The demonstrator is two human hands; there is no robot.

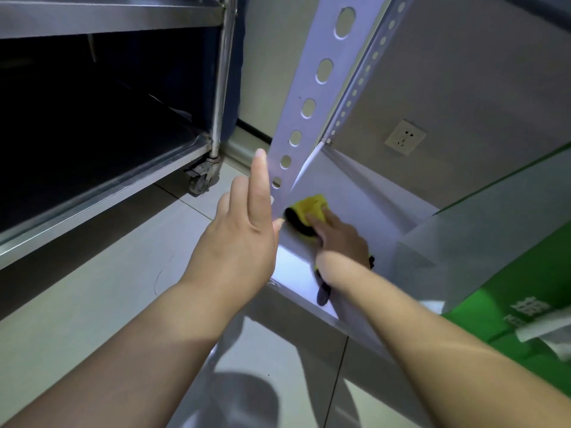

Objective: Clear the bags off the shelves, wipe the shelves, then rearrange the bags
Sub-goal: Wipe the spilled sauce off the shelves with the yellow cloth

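In the head view, a white shelf (355, 193) is seen running from the centre of the frame toward the lower right. A yellow and black cloth (312, 208) lies on it near its left corner. The right grip (343, 239), a bare hand slightly blurred, is laid on top of the cloth. Its fingers are stretched forward and press the cloth flat against the shelf rather than being curled round it. A dark tail of the cloth is seen under the wrist, hanging over the shelf's front edge.

The left grip (241, 230) is held upright at the centre of the frame with its fingers straight and together, and nothing is held in it. It is placed just beside the lower end of a pale perforated upright post (312, 88), which slants from the top centre down to the shelf corner. Whether the post is touched cannot be told.

A green bag (509, 288) with pale lettering is seen at the lower right edge of the frame, just right of the right forearm. Whether it stands on the shelf cannot be told.

A steel cart (108, 186) fills the upper left, and its caster (199, 180) rests on the tiled floor (92, 304). A wall socket (405, 137) is seen at the right of centre, above the shelf.
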